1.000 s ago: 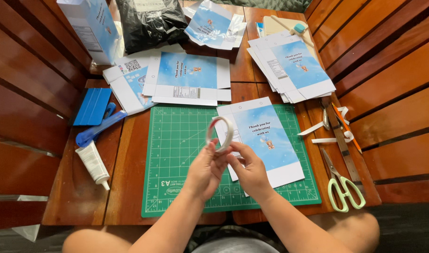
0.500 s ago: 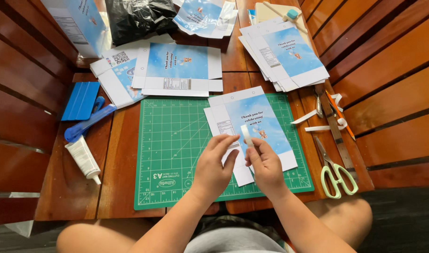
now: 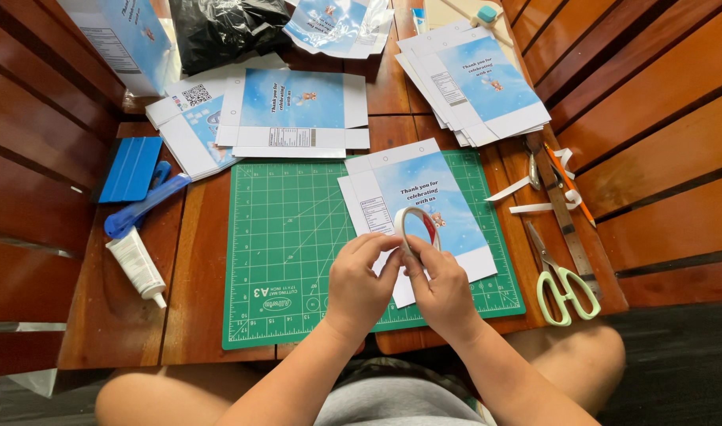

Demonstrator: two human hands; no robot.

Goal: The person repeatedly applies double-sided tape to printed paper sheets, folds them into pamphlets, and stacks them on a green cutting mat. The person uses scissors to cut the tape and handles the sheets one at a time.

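Both hands meet low centre of the frame, above the green cutting mat (image 3: 298,260). The left hand (image 3: 361,284) and right hand (image 3: 444,288) pinch a white tape roll (image 3: 416,230) between them, held on edge just over the flat printed box blank (image 3: 420,205) that lies across the mat's right half. Fingers of both hands are clenched on the roll's rim, seemingly working at the tape end; no strip is pulled free that I can see.

Progress, as I judge it: the blank on the mat is cut out but still flat and untaped. More flat blanks wait in a stack upper right (image 3: 475,83) and upper centre (image 3: 294,110); one upright blue box (image 3: 120,39), upper left, looks assembled.

Hard to tell: the tape's loose end, hidden behind fingers. The upright box and a black bag (image 3: 219,31) are cut off at the top edge.

Unused on the tabletop (image 3: 195,276): green-handled scissors (image 3: 566,288), a glue tube (image 3: 136,264).
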